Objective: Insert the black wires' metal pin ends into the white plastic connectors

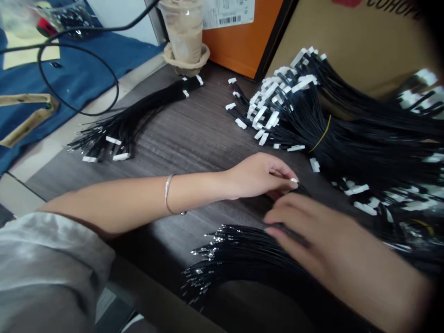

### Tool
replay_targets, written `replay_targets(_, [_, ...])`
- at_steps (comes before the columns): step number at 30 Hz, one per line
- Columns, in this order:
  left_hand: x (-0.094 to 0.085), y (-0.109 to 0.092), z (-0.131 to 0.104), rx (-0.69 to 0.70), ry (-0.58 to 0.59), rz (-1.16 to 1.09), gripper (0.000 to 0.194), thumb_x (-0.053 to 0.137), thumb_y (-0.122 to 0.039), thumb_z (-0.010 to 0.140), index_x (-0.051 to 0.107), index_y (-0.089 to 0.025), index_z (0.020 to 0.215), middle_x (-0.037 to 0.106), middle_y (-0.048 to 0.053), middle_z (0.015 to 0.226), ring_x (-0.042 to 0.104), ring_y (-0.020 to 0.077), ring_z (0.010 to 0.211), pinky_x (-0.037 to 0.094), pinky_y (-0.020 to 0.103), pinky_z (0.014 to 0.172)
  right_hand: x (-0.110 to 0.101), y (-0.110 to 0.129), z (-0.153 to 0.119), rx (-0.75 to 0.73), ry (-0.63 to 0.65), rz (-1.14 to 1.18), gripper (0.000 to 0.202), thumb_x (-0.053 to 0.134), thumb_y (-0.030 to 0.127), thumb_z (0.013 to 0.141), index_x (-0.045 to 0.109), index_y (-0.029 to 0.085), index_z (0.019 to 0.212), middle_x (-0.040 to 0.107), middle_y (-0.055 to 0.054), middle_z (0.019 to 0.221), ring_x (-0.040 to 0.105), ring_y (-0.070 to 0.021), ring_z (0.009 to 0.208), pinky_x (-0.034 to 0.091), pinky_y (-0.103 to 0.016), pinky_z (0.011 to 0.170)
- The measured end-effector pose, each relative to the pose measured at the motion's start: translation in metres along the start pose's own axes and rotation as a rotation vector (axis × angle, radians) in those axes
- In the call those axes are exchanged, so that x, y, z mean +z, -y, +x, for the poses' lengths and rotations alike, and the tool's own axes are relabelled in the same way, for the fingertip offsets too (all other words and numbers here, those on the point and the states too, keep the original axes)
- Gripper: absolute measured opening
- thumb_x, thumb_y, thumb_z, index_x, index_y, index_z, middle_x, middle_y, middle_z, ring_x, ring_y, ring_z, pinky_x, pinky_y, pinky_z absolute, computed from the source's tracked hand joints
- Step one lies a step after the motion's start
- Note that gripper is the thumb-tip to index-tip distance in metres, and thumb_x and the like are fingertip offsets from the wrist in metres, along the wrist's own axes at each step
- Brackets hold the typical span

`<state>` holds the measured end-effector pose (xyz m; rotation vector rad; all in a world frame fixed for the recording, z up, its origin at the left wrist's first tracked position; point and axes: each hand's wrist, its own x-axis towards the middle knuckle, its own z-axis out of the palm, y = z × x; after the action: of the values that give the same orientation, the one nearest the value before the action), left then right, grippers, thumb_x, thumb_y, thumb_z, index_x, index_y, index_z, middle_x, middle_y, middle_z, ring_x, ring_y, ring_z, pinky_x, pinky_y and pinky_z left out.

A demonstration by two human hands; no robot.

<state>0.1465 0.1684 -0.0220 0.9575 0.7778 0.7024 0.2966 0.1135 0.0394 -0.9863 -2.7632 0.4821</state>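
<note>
My left hand [260, 178], with a silver bangle on its wrist, is closed at the middle of the table. Its fingertips pinch a small white connector with black wire behind it. My right hand [312, 231], blurred by motion, is closed close beside it, with a thin dark piece showing between its fingers; I cannot make out what that is. Below both hands lies a bundle of loose black wires [243, 254] with bare metal tips. Behind them a large bundle of black wires [354, 138] with white connectors is held by a yellow tie.
A smaller wire bundle [138, 108] lies at the upper left of the dark table [194, 125]. A plastic cup [185, 41] stands in a cardboard holder by an orange box [239, 51]. Wooden tweezers-like sticks [31, 115] and a looped black cable [114, 78] are on blue cloth.
</note>
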Motion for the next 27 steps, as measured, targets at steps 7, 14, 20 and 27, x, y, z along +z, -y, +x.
replay_targets(7, [-0.001, 0.004, 0.000, 0.002, 0.061, 0.017, 0.004, 0.061, -0.007, 0.078, 0.062, -0.010, 0.078, 0.059, -0.002, 0.058, 0.060, 0.0086, 0.051, 0.053, 0.026, 0.057, 0.039, 0.017, 0.014, 0.114, 0.345, -0.059, 0.017, 0.052, 0.003, 0.078, 0.065, 0.015, 0.077, 0.065, -0.007, 0.081, 0.063, -0.0218, 0.075, 0.055, -0.044, 0.072])
replay_targets(14, [0.000, 0.000, -0.002, 0.007, 0.053, 0.062, 0.004, 0.061, -0.008, 0.079, 0.062, -0.011, 0.080, 0.059, -0.003, 0.060, 0.060, 0.0072, 0.053, 0.053, 0.024, 0.059, 0.016, 0.014, 0.012, 0.289, 0.394, 0.189, 0.013, 0.051, 0.014, 0.085, 0.059, 0.018, 0.076, 0.062, -0.002, 0.079, 0.059, -0.0142, 0.070, 0.051, -0.030, 0.065])
replay_targets(20, [0.002, -0.005, -0.003, -0.032, 0.011, 0.065, 0.005, 0.062, -0.006, 0.076, 0.064, -0.010, 0.078, 0.062, -0.002, 0.064, 0.060, 0.0070, 0.057, 0.052, 0.024, 0.062, -0.006, 0.004, 0.008, 0.481, 0.344, 0.476, 0.008, 0.053, 0.023, 0.084, 0.061, 0.023, 0.082, 0.064, 0.002, 0.081, 0.058, -0.0110, 0.073, 0.044, -0.023, 0.061])
replay_targets(27, [0.002, -0.009, -0.004, -0.079, -0.029, 0.053, 0.005, 0.062, -0.006, 0.077, 0.064, -0.010, 0.079, 0.063, -0.002, 0.064, 0.060, 0.0062, 0.056, 0.052, 0.023, 0.063, -0.012, -0.002, -0.005, 0.378, 0.198, 0.609, 0.010, 0.050, 0.026, 0.087, 0.059, 0.024, 0.083, 0.062, 0.001, 0.091, 0.056, -0.0116, 0.082, 0.042, -0.023, 0.063])
